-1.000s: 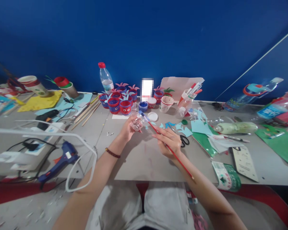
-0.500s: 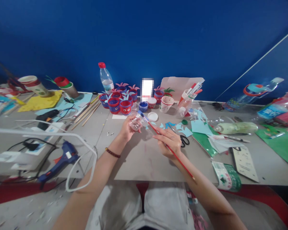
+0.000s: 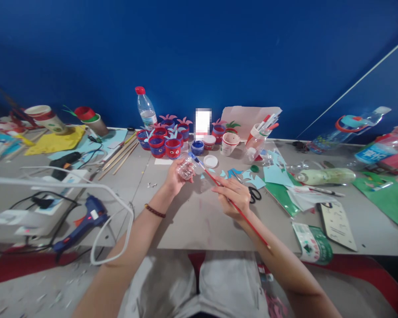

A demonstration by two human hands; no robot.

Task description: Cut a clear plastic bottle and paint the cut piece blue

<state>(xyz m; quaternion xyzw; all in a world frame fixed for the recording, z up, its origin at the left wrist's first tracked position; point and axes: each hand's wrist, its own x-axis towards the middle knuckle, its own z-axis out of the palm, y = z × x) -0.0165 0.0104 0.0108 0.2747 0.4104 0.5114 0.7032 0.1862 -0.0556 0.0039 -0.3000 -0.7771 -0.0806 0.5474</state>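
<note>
left hand (image 3: 175,179): its fingers were curled around a clear plastic cup (image 3: 186,168), gripping it tilted above the table (image 3: 192,229).
right hand (image 3: 235,194): it pinched a red paintbrush (image 3: 254,230) between thumb and fingers, the handle slanting back over the forearm.
brush tip (image 3: 197,160): blue, it was at the cup's rim.
blue paint pot (image 3: 197,147): it stood open beyond the cup, near a white lid (image 3: 210,161).
scissors (image 3: 254,194): they lay just beside the right hand.
</note>
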